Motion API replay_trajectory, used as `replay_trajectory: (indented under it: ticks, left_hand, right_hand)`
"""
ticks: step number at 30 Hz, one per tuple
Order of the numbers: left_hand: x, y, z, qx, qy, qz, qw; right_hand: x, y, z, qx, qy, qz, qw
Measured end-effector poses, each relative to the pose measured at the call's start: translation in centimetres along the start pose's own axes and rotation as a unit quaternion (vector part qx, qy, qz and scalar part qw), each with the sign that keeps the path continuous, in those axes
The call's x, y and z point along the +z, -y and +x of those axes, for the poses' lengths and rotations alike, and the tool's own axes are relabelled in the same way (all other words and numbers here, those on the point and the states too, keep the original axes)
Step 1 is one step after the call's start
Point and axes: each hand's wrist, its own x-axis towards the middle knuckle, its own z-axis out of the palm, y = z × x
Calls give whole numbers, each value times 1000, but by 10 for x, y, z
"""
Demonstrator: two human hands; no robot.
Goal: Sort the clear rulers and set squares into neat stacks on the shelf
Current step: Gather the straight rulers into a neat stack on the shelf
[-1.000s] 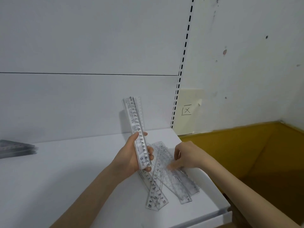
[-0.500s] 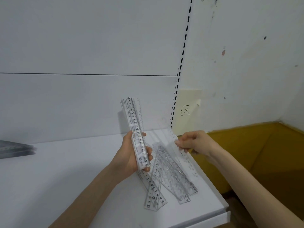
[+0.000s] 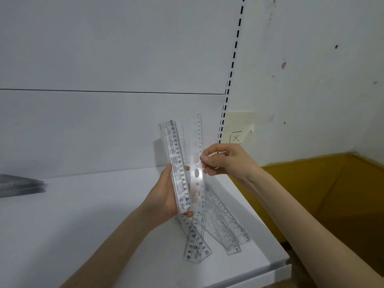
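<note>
The white shelf (image 3: 83, 225) is unchanged, open surface lying between the dark stack (image 3: 20, 185) at its far left edge and the hands; the right hand (image 3: 224, 161) has been raised from the loose rulers (image 3: 224, 223), which are fanned close to the shelf's right front edge; a single clear ruler (image 3: 198, 138) is now pinched upright in its fingers (image 3: 207, 157), just beside the ruler bundle (image 3: 176, 146) gripped by the left hand (image 3: 164, 196).

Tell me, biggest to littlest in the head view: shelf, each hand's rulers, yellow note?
1. shelf
2. rulers in left hand and ruler in right hand: about alike, unranked
3. note, though it is farther away
</note>
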Motion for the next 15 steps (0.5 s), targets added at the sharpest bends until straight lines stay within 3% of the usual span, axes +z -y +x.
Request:
replay_trajectory:
  ticks: [6,15]
  left_hand:
    - [3,0,-4,-3,40,-16,999]
    - [-1,0,-4,-6,17,2,1000]
  right_hand:
    - [14,-1,9,-10,15,-17,1000]
    - [34,-14,19,-86,-2,-120,989]
